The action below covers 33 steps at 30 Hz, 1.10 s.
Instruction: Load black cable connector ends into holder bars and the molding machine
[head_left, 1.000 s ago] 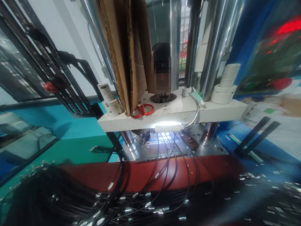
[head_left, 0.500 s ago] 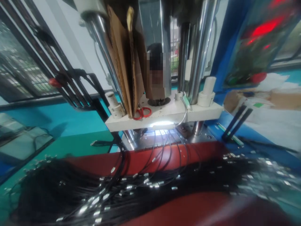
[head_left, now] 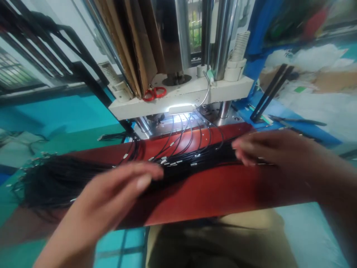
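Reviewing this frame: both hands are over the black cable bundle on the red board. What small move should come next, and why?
Probably close the right hand on a few strands of the black cable bundle. Its fingertips already rest on the bundle's right end, where several cables loop up under the lit press plate. The left hand hovers open above the bundle's middle and could steady it. The blur hides exact contact.

I am looking at a factory workstation, a production bench in a workshop. A vertical press with polished steel columns stands at the far edge of the red bench, a work lamp glowing under its cream platen. Bundled black cables with metal ferrules lie across the bench, and red scissors rest on the platen.
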Tool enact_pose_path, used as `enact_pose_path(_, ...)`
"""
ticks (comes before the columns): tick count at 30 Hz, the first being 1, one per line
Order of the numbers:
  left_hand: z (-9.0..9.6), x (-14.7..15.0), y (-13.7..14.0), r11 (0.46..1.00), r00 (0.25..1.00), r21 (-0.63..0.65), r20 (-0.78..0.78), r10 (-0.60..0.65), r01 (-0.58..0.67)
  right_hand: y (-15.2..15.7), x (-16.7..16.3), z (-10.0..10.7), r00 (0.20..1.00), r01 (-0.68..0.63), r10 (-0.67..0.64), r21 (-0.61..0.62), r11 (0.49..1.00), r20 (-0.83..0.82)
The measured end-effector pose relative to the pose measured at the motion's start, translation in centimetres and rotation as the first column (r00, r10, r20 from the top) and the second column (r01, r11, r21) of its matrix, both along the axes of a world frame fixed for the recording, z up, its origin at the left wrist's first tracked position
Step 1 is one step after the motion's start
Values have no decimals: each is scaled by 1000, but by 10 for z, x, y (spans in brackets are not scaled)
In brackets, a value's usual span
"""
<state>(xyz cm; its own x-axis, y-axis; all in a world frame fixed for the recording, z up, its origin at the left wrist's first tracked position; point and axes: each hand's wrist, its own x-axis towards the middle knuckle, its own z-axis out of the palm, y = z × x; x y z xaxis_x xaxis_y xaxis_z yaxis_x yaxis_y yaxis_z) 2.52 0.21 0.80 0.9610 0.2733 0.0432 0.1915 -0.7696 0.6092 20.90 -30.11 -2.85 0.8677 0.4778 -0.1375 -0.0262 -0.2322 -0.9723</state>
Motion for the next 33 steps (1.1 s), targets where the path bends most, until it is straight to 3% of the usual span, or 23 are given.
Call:
enact_pose_path(3,5,73,9,999,998,29,62,29,-31,49,46,13,992,39,-46,67,997,120)
enact_pose_path(5,-4,107,13,999,999,42,-16,31,-30,76,63,11,994,105,-97,182,978,-48)
enact_pose_path(7,-16,124,14,999,997,36,-74,2,1,93,70,5,959,91,-19,245,965,-284)
enact_pose_path(10,-29,131,11,999,993,-44,-116,-22,17,102,70,1,828,-49,227,337,940,-512)
enact_pose_path(13,-29,129,10,955,986,-296,-148,-74,27,106,64,8,725,-107,417,508,855,-548)
enact_pose_path(15,-24,128,12,892,988,-453,-137,-71,1,111,60,12,726,-81,432,557,827,-535)
enact_pose_path(17,-17,127,15,847,992,-532,-116,-52,-17,117,56,14,746,-54,379,517,854,-547)
enact_pose_path(19,-9,126,17,835,995,-551,-89,-42,-14,123,54,11,787,-14,282,440,898,-549)
enact_pose_path(22,-1,122,17,832,998,-554,-57,-38,0,127,54,6,843,50,169,387,921,-511)
enact_pose_path(25,2,121,16,831,999,-556,-22,-36,18,130,54,7,772,-14,274,416,909,-573)
enact_pose_path(27,5,122,17,838,999,-544,13,-45,45,134,50,13,665,-47,422,529,847,-616)
enact_pose_path(29,9,122,20,872,998,-485,45,-53,68,139,43,21,604,-8,532,662,749,-594)
enact_pose_path(31,15,117,21,936,997,-346,64,-42,61,144,35,28,604,50,565,734,677,-562)
enact_pose_path(33,16,103,11,990,990,-140,137,26,-6,149,27,33,611,108,558,757,644,-562)
